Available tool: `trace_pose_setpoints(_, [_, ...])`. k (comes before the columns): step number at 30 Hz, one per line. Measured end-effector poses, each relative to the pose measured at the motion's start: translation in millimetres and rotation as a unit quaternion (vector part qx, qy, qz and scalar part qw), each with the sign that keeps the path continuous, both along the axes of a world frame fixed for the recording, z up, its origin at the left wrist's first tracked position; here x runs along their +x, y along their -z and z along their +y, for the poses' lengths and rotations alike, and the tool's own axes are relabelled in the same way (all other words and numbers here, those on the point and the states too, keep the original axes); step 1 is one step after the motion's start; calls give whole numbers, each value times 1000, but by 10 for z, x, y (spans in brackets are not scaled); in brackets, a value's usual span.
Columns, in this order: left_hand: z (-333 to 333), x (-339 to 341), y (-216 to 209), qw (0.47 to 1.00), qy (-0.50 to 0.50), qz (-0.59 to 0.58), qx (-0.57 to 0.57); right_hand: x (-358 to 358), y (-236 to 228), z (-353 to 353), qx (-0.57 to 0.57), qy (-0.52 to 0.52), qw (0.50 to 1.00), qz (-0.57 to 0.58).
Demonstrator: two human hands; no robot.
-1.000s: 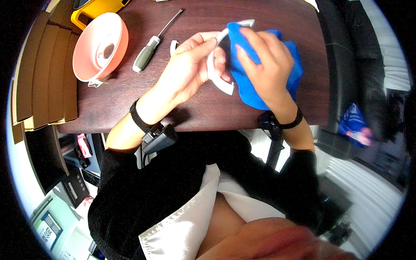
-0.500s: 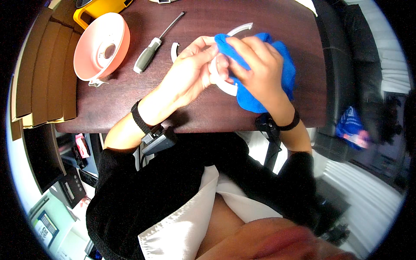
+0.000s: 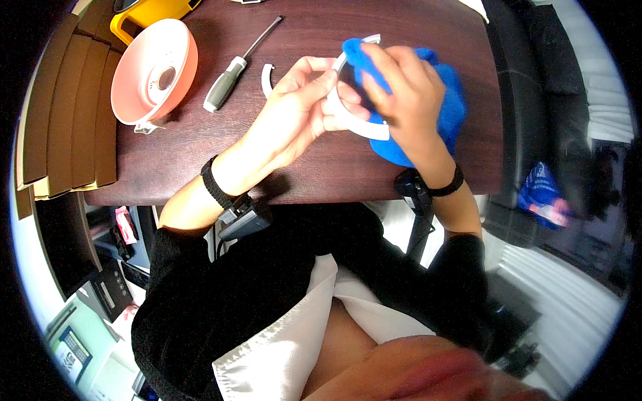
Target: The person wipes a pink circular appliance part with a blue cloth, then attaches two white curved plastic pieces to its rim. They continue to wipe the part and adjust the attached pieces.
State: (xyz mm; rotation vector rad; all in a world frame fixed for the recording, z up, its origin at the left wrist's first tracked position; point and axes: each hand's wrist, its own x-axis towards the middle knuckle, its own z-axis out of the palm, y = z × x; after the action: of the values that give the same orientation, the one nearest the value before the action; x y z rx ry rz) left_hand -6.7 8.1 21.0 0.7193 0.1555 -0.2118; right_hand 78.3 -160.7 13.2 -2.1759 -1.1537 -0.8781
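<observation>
My left hand (image 3: 301,100) pinches a white curved strip (image 3: 361,125), a C-shaped piece that looks like plastic, near its middle. Bunched in my right hand (image 3: 413,93) is a blue cloth (image 3: 453,100). A fold of that cloth, under the fingers, presses on the strip's upper arm close to its far end. The lower end of the strip points toward my right wrist. Just left of my left hand, a smaller white curved piece (image 3: 267,81) lies on the table, partly hidden by the hand.
A grey-handled screwdriver (image 3: 226,85) lies on the dark brown table (image 3: 301,180). Farther left sits a pink bowl-shaped part (image 3: 180,87) with a central hole, beside a yellow container (image 3: 157,13). Brown cardboard boxes (image 3: 67,107) line the left edge, and a black padded surface (image 3: 535,120) borders the right.
The cloth and my right fingers have slid up along the strip toward its far end. The strip's lower end has shifted right and slightly up; my left hand keeps its pinch.
</observation>
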Motion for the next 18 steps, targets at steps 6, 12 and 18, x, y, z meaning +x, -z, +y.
trace_pose_setpoints(6, [24,20,62,996,28,-79,-8,-34,-3,32,23,-63,997,31])
trace_pose_setpoints(12, [-8,-12,30,998,23,-49,27,29,25,-17,68,35,997,-19])
trace_pose_setpoints(18, [-43,-18,48,998,40,-53,21,45,19,16,95,41,994,-17])
